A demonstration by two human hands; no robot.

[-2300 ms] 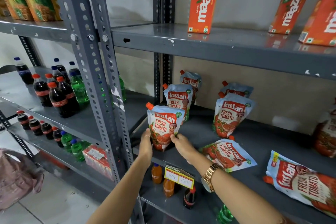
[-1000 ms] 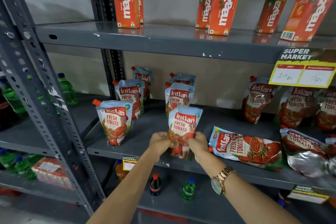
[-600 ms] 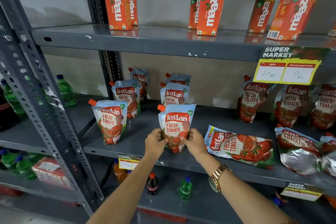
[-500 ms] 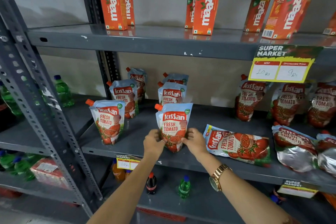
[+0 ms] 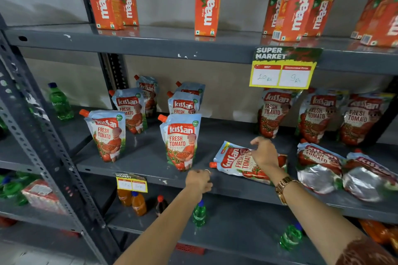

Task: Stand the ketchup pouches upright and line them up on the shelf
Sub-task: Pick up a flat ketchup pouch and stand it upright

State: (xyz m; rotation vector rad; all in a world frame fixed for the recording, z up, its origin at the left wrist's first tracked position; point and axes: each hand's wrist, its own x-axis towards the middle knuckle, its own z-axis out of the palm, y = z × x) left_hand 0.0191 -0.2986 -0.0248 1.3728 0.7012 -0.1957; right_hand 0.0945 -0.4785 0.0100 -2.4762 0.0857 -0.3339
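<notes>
- Shelf (image 5: 142,157): middle tier of a grey metal rack. Six pouches stand upright at its left in two files running front to back; three more lean against the back wall at right.
- Front standing pouch (image 5: 180,142): upright near the front edge, spout cap at upper left, label facing out. No hand touches it.
- Flat pouch (image 5: 234,161): lies label-up just right of the standing one. Long axis runs roughly left-right, tilted a little; orange cap at its left end, near the shelf's front edge, base toward the right.
- Two further pouches (image 5: 318,163) lie flat further right, silver bases toward the front edge.
- Right hand (image 5: 263,153): over the middle of the flat pouch, fingers (image 5: 256,141) curled downward onto its upper face. Contact appears likely; a closed grip on it cannot be confirmed. A watch (image 5: 283,187) is on this wrist.
- Left hand (image 5: 199,179): loosely curled, holding nothing, at the shelf's front edge just below and left of the cap.
- Key relation: the flat pouch sits directly under the right hand, and its cap end points toward the left hand. The right hand is nearer the body; the left is nearer the cap.
- Judgement: next step is to raise the cap end and pivot the pouch onto its base, starting a third file right of the standing pouch.
- Risk: a soft pouch may slump unless its base is spread flat.
</notes>
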